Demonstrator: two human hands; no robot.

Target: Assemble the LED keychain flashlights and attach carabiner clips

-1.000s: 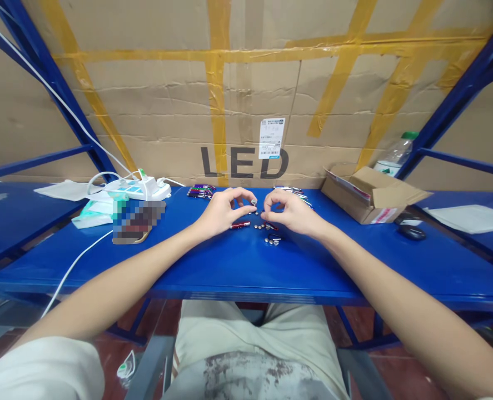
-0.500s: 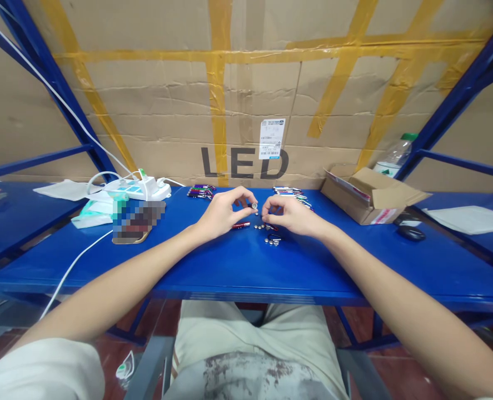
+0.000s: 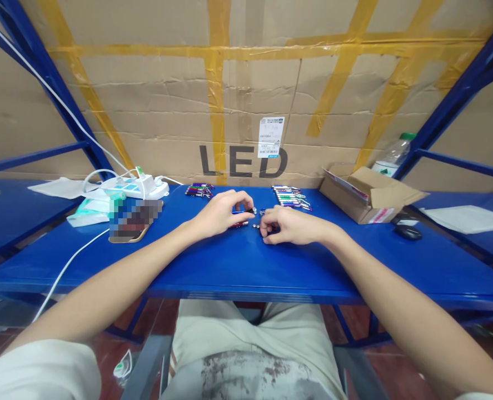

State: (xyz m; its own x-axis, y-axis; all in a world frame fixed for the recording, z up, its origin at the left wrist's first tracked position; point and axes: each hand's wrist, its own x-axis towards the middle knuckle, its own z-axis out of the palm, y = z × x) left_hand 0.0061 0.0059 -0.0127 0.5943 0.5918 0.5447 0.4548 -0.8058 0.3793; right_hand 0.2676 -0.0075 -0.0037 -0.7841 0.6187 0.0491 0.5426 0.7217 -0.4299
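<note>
Leftmost, a power strip [image 3: 140,186] and a phone [image 3: 133,221] lay on the blue table [image 3: 229,266], well apart from the work. Next came the left hand [image 3: 221,214] — thumb and forefinger pinched on a small silver-tipped cylinder [image 3: 251,210], just above a red penlight [image 3: 241,224]. Close beside it the right hand [image 3: 290,226] curled fingertips-down over loose metal bits [image 3: 257,226]; whether it gripped one could not be told. Parts so tiny probably wanted a light, steady pinch — wrists resting on the table. Farther right sat a cardboard box [image 3: 367,194].
</note>
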